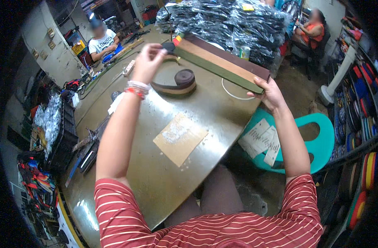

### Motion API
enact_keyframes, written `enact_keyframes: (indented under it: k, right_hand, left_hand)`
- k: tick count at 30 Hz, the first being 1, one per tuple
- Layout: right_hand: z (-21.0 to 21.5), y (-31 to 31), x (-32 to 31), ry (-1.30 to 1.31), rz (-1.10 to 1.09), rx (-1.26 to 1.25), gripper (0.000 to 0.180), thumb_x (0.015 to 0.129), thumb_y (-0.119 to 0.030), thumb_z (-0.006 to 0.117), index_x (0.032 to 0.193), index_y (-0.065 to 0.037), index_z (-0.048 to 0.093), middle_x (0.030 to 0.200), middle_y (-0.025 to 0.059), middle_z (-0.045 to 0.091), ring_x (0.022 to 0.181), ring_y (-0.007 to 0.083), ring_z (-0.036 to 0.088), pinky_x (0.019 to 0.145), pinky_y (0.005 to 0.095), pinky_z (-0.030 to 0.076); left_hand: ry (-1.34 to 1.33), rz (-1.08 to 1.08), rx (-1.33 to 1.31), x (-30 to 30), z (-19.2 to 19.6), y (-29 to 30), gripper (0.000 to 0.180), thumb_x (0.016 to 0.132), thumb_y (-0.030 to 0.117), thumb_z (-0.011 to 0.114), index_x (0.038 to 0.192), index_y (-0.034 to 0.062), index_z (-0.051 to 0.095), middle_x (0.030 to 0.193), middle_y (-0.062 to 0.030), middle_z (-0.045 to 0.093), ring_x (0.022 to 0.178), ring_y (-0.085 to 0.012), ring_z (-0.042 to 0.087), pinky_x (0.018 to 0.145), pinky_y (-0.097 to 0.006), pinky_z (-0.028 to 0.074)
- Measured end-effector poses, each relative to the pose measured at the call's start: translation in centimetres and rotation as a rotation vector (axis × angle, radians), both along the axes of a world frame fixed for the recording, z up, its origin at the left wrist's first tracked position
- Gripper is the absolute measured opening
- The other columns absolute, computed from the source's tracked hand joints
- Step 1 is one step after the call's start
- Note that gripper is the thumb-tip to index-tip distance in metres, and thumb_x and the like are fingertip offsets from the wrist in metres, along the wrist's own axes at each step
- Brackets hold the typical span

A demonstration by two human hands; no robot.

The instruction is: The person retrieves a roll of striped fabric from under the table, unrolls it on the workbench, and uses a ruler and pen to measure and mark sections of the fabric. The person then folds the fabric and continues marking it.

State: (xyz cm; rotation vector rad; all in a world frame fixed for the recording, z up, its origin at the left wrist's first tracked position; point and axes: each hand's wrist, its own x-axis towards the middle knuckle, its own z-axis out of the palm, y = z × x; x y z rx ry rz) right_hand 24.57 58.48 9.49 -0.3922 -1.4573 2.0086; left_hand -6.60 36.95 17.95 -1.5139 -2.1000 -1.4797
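Two hands held a stretched length of brown, tan and green webbing [222, 62] across the upper middle: the left hand [147, 62] pinched one end, the right hand [271, 93] gripped the other. Most seemed unrolled; a small roll [178, 82] remained on the metal table [156, 165].

Workshop interior — metal-topped table [164, 177] with a cardboard patch [180, 139] near its middle. Teal plastic chair [321, 140] off the table's right edge, papers on its seat. Concrete floor [296, 89]. Shelving with coloured rolls [362, 124] along the right wall — black crate [64, 136] left.
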Motion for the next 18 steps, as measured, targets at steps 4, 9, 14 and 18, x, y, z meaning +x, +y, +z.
enact_keyframes:
  k: [4,9,14,18]
  right_hand:
    - [-4.9,6.2,-2.5,-0.147,-0.119,-0.147,0.035,0.087,-0.015,0.057,0.12,-0.005,0.05,0.114,0.0088,0.056,0.099,0.0191,0.057,0.067,0.0341,0.058]
    - [-11.5,9.2,-4.1,-0.407,-0.195,-0.43,0.033,0.087,-0.011,0.056,0.119,-0.005,0.05,0.113,0.0102,0.055,0.103,0.0262,0.055,0.073,0.0431,0.057]
    - [-10.4,9.0,-1.2,-0.758,-0.246,-0.033,0.049,0.087,-0.035,0.059,0.12,-0.001,0.047,0.1,0.0147,0.057,0.079,0.0247,0.063,0.063,0.0384,0.058]
    - [-7.8,7.2,1.2,-0.755,-0.617,0.357,0.059,0.085,-0.041,0.06,0.126,-0.002,0.041,0.078,0.0094,0.058,0.06,0.0157,0.059,0.045,0.0282,0.049]
  left_hand:
    - [0.15,0.058,-0.376,-0.8,-6.6,5.3,0.065,0.071,0.041,0.072,0.118,0.0019,0.05,0.111,-0.0234,0.055,0.104,-0.0308,0.056,0.089,-0.036,0.044]
    - [0.214,0.329,-0.767,-1.2,-12.6,9.9,0.097,0.062,0.053,0.073,0.139,0.0131,0.028,0.136,-0.0257,0.033,0.126,-0.039,0.036,0.102,-0.039,0.036]
    - [0.237,0.216,-0.804,-1.4,-12.2,7.8,0.084,0.063,0.046,0.072,0.134,0.0147,0.038,0.12,-0.0221,0.047,0.106,-0.0391,0.051,0.091,-0.042,0.045]
    - [0.279,0.071,-0.702,0.4,-11.3,-0.9,0.078,0.062,0.045,0.071,0.128,0.0117,0.045,0.114,-0.0223,0.051,0.101,-0.038,0.053,0.088,-0.041,0.045]
